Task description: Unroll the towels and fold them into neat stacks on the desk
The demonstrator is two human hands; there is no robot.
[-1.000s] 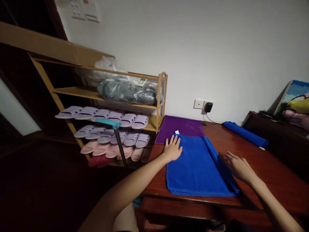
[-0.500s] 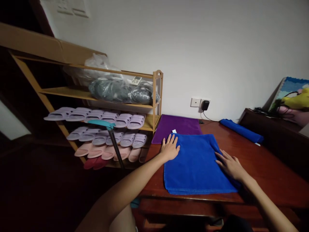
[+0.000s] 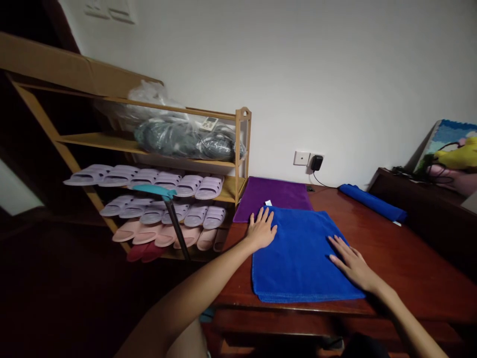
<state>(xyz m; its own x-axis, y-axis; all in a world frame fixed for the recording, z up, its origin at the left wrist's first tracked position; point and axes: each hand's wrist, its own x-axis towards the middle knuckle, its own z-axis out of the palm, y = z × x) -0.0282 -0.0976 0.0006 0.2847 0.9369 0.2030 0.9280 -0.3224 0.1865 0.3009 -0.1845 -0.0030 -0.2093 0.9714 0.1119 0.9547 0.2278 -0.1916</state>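
Note:
A folded blue towel (image 3: 298, 258) lies flat near the front edge of the reddish-brown wooden table (image 3: 410, 278). My left hand (image 3: 261, 229) rests on its far left corner, fingers spread. On the towel's right side lies my right hand (image 3: 350, 263), palm down with its fingers stretched out. Behind the blue towel is a flat purple towel (image 3: 279, 194), its near edge partly covered by the blue one. A small white tag (image 3: 269, 203) sticks out where the two meet. Neither hand grips anything.
A rolled blue towel (image 3: 372, 202) lies at the table's back right, before a dark raised ledge (image 3: 417, 199). A black plug adapter (image 3: 316, 162) sits in the wall socket. Left of the table, a wooden rack (image 3: 242, 149) holds slippers (image 3: 210, 187), behind a teal-topped pole (image 3: 175, 219).
The blue towel's far right corner now lies flatter and straighter. My right hand has shifted slightly, from the towel's right edge further onto it. My left hand has stayed put.

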